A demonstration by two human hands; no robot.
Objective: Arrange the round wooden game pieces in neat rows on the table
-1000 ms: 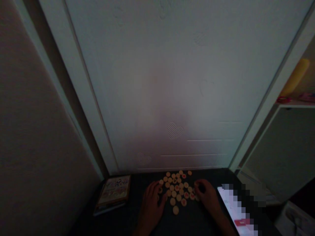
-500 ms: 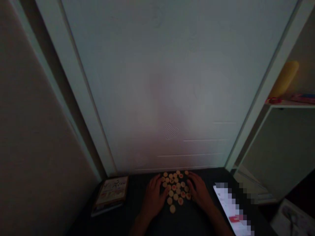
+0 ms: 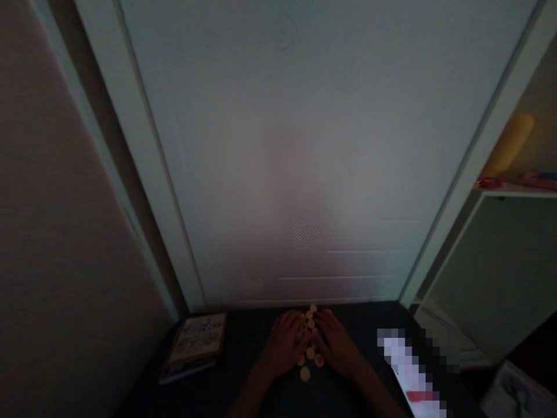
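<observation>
Several round wooden Chinese chess pieces (image 3: 310, 352) lie on the dark table in a narrow strip between my hands; a few show red marks. My left hand (image 3: 287, 342) lies palm down over pieces on the left side, fingers stretched forward. From the right, my right hand (image 3: 333, 339) rests palm down over others, its fingers also extended. The thumbs nearly meet in the middle. Most of the pieces are hidden beneath both hands. One loose piece (image 3: 305, 374) sits nearest me, just clear of the fingers.
On the left of the dark table (image 3: 243, 354) lies a flat printed box or book (image 3: 198, 339). A lit, partly pixelated screen (image 3: 407, 366) is at the right. A white panel (image 3: 304, 174) rises behind the table. Shelving (image 3: 517, 193) stands at far right.
Both hands have moved inward, the left to the right and the right to the left. They now cover most of the pieces, which lay spread out between them. The view has shifted slightly.
</observation>
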